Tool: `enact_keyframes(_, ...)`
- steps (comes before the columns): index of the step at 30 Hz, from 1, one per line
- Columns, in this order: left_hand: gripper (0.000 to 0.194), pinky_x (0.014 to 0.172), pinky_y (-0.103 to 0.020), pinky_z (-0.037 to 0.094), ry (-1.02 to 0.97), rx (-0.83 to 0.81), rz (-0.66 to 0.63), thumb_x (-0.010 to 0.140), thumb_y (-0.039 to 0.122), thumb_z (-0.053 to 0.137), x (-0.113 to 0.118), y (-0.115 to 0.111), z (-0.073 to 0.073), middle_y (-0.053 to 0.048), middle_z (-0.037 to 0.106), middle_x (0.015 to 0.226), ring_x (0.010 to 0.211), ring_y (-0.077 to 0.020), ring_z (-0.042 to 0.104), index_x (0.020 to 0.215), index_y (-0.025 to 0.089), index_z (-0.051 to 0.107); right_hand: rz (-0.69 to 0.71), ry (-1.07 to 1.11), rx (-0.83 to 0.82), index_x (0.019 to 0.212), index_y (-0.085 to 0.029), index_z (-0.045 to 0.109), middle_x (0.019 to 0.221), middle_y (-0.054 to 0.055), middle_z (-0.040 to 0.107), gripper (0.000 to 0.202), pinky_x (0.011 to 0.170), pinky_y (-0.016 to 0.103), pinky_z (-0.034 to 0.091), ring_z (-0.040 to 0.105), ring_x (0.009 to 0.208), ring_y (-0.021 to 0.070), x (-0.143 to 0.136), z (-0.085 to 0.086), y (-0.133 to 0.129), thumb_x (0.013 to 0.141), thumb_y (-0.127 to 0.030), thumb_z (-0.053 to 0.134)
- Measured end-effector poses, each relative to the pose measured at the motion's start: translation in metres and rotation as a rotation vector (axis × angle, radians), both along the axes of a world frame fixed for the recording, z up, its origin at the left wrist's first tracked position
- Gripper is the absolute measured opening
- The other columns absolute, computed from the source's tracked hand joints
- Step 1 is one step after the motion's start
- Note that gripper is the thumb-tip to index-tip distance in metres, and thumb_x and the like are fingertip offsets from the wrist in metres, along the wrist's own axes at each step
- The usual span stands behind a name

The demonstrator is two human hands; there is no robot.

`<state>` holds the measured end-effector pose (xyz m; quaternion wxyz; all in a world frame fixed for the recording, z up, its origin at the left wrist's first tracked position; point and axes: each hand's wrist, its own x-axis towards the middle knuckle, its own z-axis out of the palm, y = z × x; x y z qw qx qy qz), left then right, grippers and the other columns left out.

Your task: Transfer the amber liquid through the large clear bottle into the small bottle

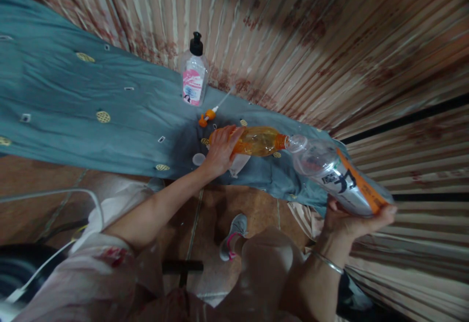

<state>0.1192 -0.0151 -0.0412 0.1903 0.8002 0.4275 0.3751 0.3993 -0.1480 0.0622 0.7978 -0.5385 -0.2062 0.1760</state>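
Note:
My left hand is wrapped round the base end of an amber plastic bottle, which lies tilted nearly sideways above the blue cloth. Its orange threaded neck meets the mouth of a large clear plastic bottle with an orange and silver label. My right hand grips that clear bottle near its base from below. An orange pump top with a thin clear tube lies on the cloth beyond my left hand. Close to my left wrist is a small round translucent piece, perhaps a cap.
A clear bottle with a black cap and pink label stands at the back of the blue patterned cloth. Behind it hangs a pleated curtain. A white cable loops at the left, over the tiled floor.

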Motion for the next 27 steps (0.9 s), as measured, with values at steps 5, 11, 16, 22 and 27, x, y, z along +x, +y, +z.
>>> enact_keyframes(5, 0.071, 0.117, -0.057, 0.031, 0.000, -0.018, -0.003, 0.084, 0.017, 0.055, -0.0004, -0.0005, 0.0019, -0.020, 0.045, 0.153, 0.141, -0.0358, 0.040, 0.153, 0.017, 0.037, -0.036, -0.133, 0.025, 0.089, -0.019, 0.062, 0.073, -0.001, 0.059, 0.061, 0.024, 0.017, 0.023, 0.044, 0.042, 0.0102, -0.0008, -0.0007, 0.0006, 0.064, -0.072, 0.046)
enact_keyframes(11, 0.072, 0.119, -0.056, 0.029, 0.007, -0.020, 0.002, 0.083, 0.014, 0.055, 0.0003, -0.0010, 0.0032, -0.019, 0.045, 0.153, 0.142, -0.0348, 0.039, 0.152, 0.017, 0.038, -0.050, -0.094, 0.059, 0.089, -0.019, 0.063, 0.075, -0.002, 0.059, 0.059, 0.028, 0.016, 0.028, 0.049, 0.050, 0.0109, -0.0028, 0.0008, 0.0007, 0.061, -0.070, 0.053)
enact_keyframes(16, 0.072, 0.118, -0.055, 0.030, 0.007, -0.016, 0.004, 0.083, 0.015, 0.056, 0.0005, -0.0006, 0.0024, -0.020, 0.045, 0.153, 0.141, -0.0356, 0.040, 0.153, 0.015, 0.038, -0.045, -0.106, 0.037, 0.090, -0.019, 0.063, 0.076, -0.001, 0.059, 0.062, 0.026, 0.016, 0.027, 0.049, 0.049, 0.0110, -0.0012, 0.0004, -0.0002, 0.061, -0.073, 0.051)
enact_keyframes(22, 0.071, 0.117, -0.056, 0.031, 0.011, -0.003, 0.008, 0.084, 0.017, 0.055, 0.0002, -0.0005, 0.0016, -0.019, 0.045, 0.153, 0.140, -0.0357, 0.040, 0.153, 0.016, 0.038, -0.021, -0.161, 0.032, 0.086, -0.019, 0.060, 0.069, -0.003, 0.055, 0.058, 0.023, 0.017, 0.024, 0.043, 0.042, 0.0095, -0.0035, 0.0023, 0.0004, 0.064, -0.071, 0.047)
enact_keyframes(27, 0.072, 0.117, -0.057, 0.031, 0.000, -0.008, 0.012, 0.084, 0.016, 0.054, 0.0007, -0.0003, 0.0009, -0.019, 0.045, 0.153, 0.141, -0.0358, 0.040, 0.153, 0.017, 0.037, -0.025, -0.129, 0.041, 0.088, -0.020, 0.062, 0.072, -0.003, 0.055, 0.059, 0.025, 0.016, 0.028, 0.047, 0.046, 0.0099, -0.0036, 0.0019, 0.0015, 0.062, -0.071, 0.050)
